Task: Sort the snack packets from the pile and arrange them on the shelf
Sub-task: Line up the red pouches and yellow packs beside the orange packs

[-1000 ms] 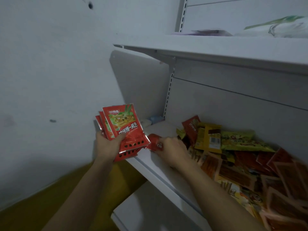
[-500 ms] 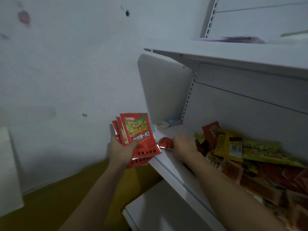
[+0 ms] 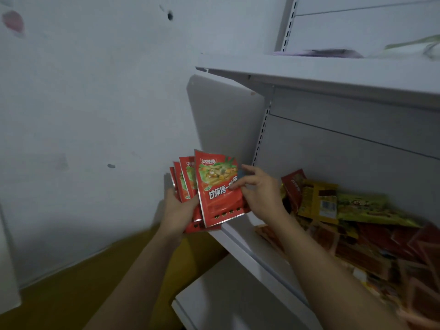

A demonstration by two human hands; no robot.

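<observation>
1. Left hand (image 3: 177,211), just left of the shelf (image 3: 240,236) edge: grip clamped on a fan of red packets (image 3: 187,182).
2. Right hand (image 3: 260,195), above the shelf's left end: grip pinches the front packet (image 3: 215,186) at its right edge.
3. Pile (image 3: 352,217) of red, yellow and green packets lies on the shelf, right of the hands.
</observation>
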